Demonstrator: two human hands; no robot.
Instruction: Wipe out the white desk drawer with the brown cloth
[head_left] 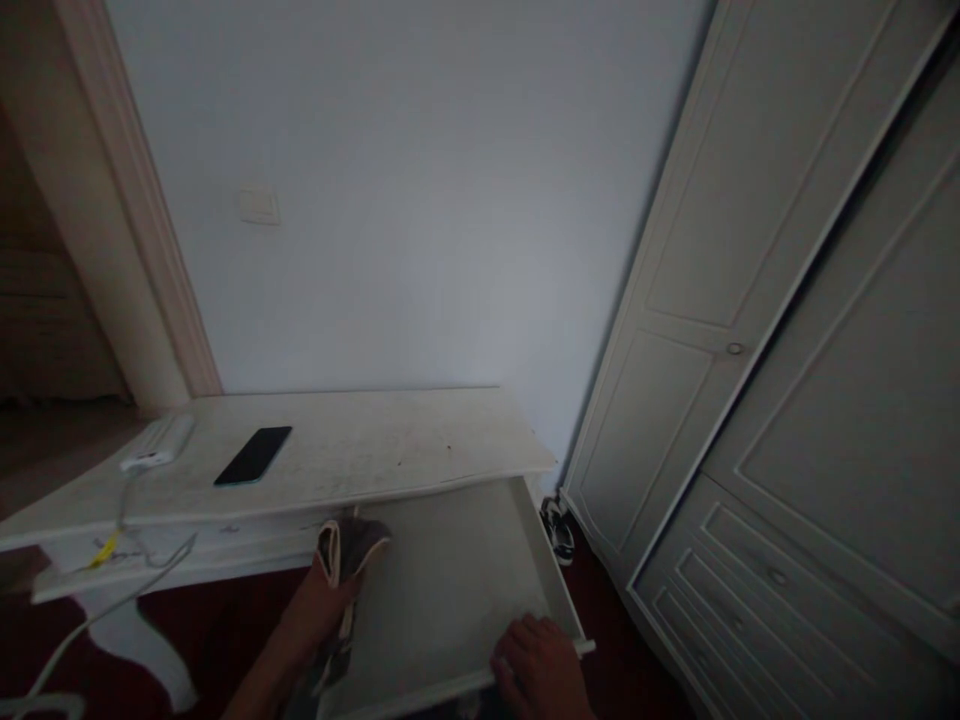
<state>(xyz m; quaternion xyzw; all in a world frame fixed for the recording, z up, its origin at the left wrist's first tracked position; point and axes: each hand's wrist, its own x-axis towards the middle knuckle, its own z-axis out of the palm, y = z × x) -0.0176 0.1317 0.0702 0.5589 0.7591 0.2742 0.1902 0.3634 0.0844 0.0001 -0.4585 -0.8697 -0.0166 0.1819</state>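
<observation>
A bunched grey cloth (360, 545) with a pale edge is gripped in my left hand (341, 592), over the left side of a pulled-out drawer (442, 560). Part of the cloth hangs down below the hand at the drawer's left wall. My right hand (538, 662) has its fingers curled over the drawer's front panel near the right corner. The drawer's pale inside holds nothing that I can see. It slides out from under the white tabletop (390, 430).
A dark phone (253, 456) and a white power strip (159, 442) lie on the tabletop's left part. A pale cable (82, 625) runs down from there. Shoes (556, 530) stand on the dark red floor by a white wardrobe (645, 450). A light switch (259, 207) is on the wall.
</observation>
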